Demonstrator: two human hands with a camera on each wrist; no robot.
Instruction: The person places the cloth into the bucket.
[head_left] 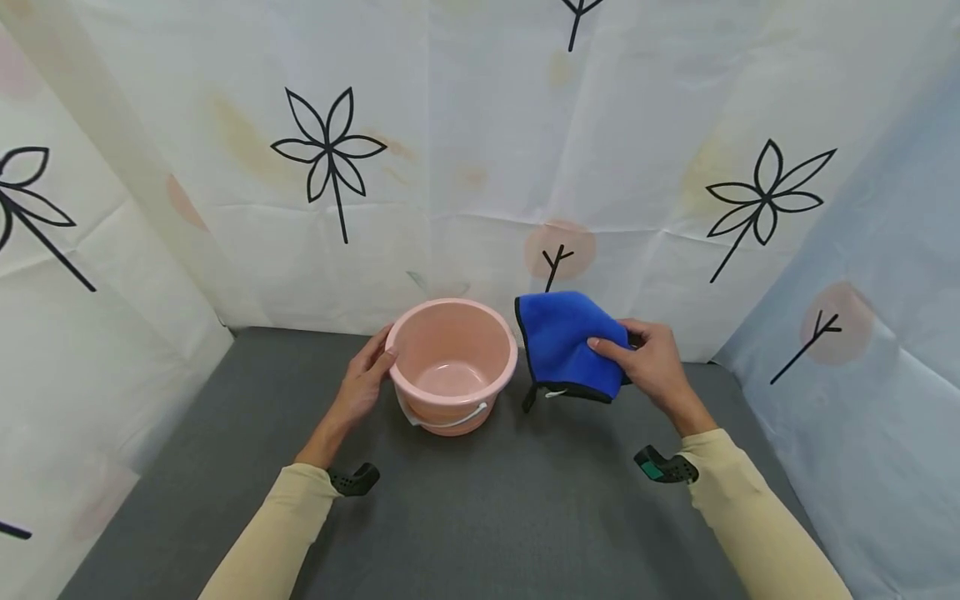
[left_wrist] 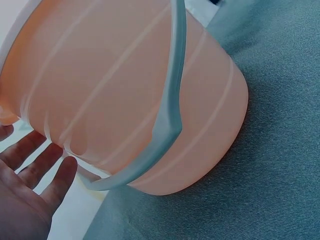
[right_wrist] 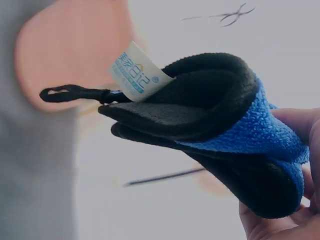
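A pink bucket (head_left: 450,400) stands upright on the dark grey table, its pale handle (left_wrist: 172,100) hanging down at the front. My left hand (head_left: 363,379) rests against the bucket's left side near the rim. In the left wrist view its fingers (left_wrist: 60,182) look fairly straight along the outer wall. To the right of the bucket, my right hand (head_left: 656,362) pinches a folded blue cloth (head_left: 566,342) between thumb and fingers, above the table. The cloth has black edging, a black hanging loop (right_wrist: 65,94) and a white label (right_wrist: 135,75).
The grey tabletop (head_left: 480,517) spreads in front of the bucket. White patterned fabric (head_left: 480,167) stands behind the table and along both sides. A dark band sits at each wrist.
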